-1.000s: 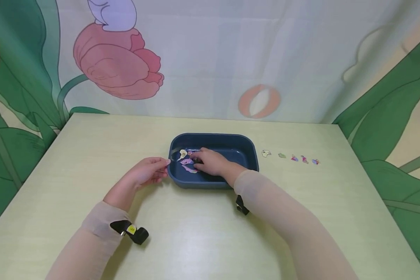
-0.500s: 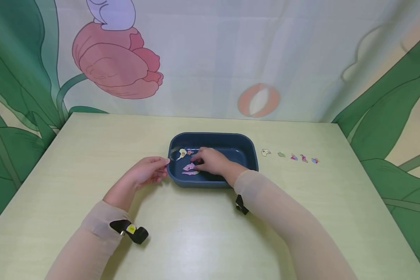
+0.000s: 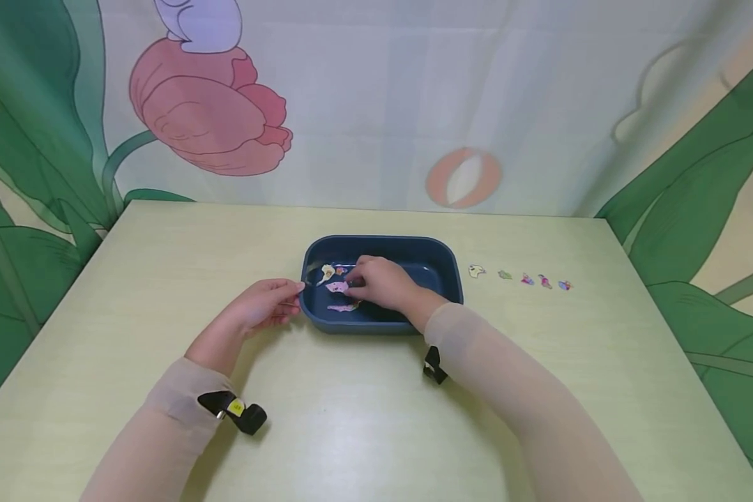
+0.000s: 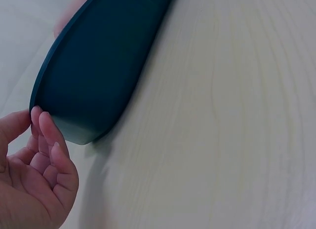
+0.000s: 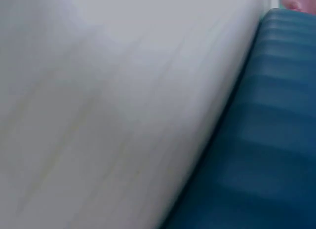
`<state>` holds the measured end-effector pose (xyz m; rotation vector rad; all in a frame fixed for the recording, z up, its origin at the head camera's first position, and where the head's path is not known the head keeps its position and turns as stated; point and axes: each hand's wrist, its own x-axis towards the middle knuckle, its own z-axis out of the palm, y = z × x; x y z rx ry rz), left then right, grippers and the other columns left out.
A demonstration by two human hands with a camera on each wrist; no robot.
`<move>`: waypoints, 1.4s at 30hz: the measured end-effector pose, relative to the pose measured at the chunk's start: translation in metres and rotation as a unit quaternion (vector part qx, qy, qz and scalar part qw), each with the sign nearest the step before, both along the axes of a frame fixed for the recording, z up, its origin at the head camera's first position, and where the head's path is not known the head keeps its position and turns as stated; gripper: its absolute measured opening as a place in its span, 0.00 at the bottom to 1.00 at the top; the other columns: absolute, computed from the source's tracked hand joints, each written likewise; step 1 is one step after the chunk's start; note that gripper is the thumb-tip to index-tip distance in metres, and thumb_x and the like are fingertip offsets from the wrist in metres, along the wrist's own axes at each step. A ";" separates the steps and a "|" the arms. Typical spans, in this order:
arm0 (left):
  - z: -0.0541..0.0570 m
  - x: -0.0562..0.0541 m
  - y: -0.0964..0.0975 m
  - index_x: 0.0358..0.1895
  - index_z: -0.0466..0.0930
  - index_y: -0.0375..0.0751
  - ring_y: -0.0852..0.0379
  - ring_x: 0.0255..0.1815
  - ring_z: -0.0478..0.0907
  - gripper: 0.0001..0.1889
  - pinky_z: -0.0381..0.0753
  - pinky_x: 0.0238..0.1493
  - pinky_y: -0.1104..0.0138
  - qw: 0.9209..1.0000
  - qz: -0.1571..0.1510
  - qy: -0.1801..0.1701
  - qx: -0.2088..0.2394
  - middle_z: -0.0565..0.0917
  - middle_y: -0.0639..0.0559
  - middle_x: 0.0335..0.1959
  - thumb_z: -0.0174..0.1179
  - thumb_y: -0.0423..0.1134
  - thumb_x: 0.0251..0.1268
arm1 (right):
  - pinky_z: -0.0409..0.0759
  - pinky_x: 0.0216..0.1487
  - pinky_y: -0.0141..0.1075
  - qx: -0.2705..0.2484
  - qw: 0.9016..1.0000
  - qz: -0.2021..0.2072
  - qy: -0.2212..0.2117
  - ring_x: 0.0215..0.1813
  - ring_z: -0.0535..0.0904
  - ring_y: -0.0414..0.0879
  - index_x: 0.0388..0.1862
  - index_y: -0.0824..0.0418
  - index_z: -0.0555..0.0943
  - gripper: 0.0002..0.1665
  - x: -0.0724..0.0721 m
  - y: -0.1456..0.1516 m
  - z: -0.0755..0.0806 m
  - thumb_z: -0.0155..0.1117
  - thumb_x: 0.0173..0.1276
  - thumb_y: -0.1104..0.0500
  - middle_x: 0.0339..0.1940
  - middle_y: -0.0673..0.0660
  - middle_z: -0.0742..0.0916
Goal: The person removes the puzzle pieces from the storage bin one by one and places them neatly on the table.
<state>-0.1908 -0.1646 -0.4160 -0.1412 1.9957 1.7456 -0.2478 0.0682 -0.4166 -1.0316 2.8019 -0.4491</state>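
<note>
A dark blue rectangular box [image 3: 408, 247] with rounded corners stands on the table. My left hand [image 3: 266, 305] pinches its left rim between thumb and fingertips; the left wrist view shows this grip on the box [image 4: 94, 66] closely. Inside the box is my right hand [image 3: 383, 282], its thumb and forefinger at the right end of a small flat purple cutout [image 3: 337, 286], seemingly pinching it. A cream cutout [image 3: 327, 272] and a tiny orange one [image 3: 341, 270] lie behind it. Nearer the front wall is a thin pinkish strip [image 3: 343, 307]. The palm hides part of the floor.
To the right of the box lies a row of small flat cutouts: a whitish one [image 3: 476, 271], a green one [image 3: 505, 275] and several colourful ones [image 3: 544, 281]. A printed curtain [image 3: 364, 104] hangs behind the table [image 3: 351, 418].
My right hand has shifted slightly within the box. The purple cutout moved toward the front wall, then back away from it, apart from the pinkish strip. The left hand stays on the rim.
</note>
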 end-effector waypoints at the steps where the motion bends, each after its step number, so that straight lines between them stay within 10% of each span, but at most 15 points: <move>1: 0.000 0.000 0.000 0.45 0.72 0.29 0.58 0.29 0.75 0.17 0.75 0.30 0.72 1.000 0.001 0.000 -0.001 0.78 0.53 0.26 0.51 0.44 0.70 | 0.73 0.38 0.31 -0.017 1.000 -0.003 0.002 0.34 0.74 0.41 0.45 0.56 0.85 0.17 0.000 0.001 0.001 0.66 0.61 0.49 0.34 0.49 0.80; 15: 0.000 -0.002 -0.002 0.42 0.73 0.31 0.59 0.28 0.75 0.15 0.74 0.30 0.71 1.000 0.007 0.006 0.004 0.77 0.53 0.25 0.51 0.43 0.70 | 0.72 0.29 0.30 -0.168 0.986 -0.007 -0.019 0.29 0.73 0.40 0.40 0.61 0.86 0.15 0.016 0.035 0.009 0.71 0.56 0.54 0.30 0.49 0.81; 42: 0.000 0.000 0.000 0.41 0.73 0.33 0.58 0.29 0.75 0.15 0.75 0.30 0.71 1.000 0.011 -0.004 0.005 0.78 0.53 0.26 0.52 0.44 0.69 | 0.71 0.28 0.33 -0.170 0.982 -0.075 -0.036 0.28 0.70 0.44 0.42 0.62 0.85 0.15 0.033 0.101 0.027 0.71 0.56 0.58 0.31 0.49 0.79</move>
